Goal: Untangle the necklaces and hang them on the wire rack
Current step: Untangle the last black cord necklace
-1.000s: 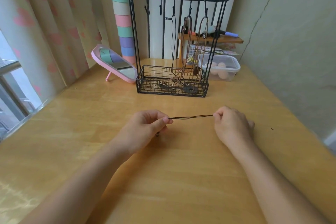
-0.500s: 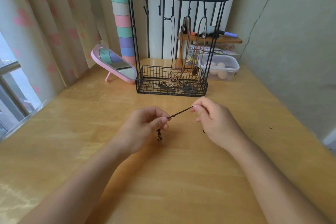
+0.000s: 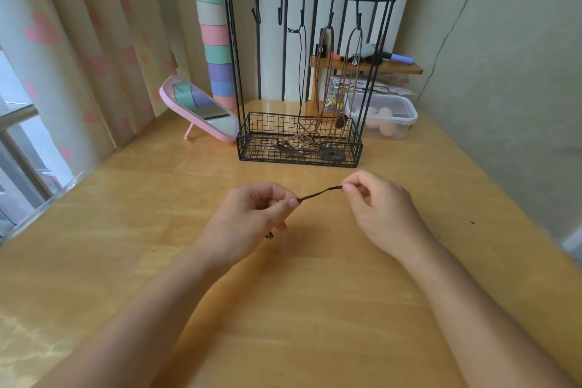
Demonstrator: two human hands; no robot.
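A dark brown cord necklace (image 3: 319,192) stretches between my two hands above the wooden table (image 3: 315,309). My left hand (image 3: 248,217) pinches one end, and a small dark pendant piece (image 3: 269,235) peeks out below its fingers. My right hand (image 3: 378,208) pinches the other end, slightly higher. Behind them stands the black wire rack (image 3: 239,72) with hooks along its top bar. Three necklaces hang from its hooks: a thin black one (image 3: 304,72) and two brown ones (image 3: 327,79), their lower ends lying in the rack's basket.
A pink tilted mirror (image 3: 201,110) stands left of the rack. A clear plastic box (image 3: 393,120) with round pale items sits to the rack's right, below a small wooden shelf (image 3: 365,68) with pens. Curtains and a window line the left side; a wall runs along the right.
My right hand moved left toward the left hand and rose slightly, so the span of cord between them got shorter and now slopes up to the right.
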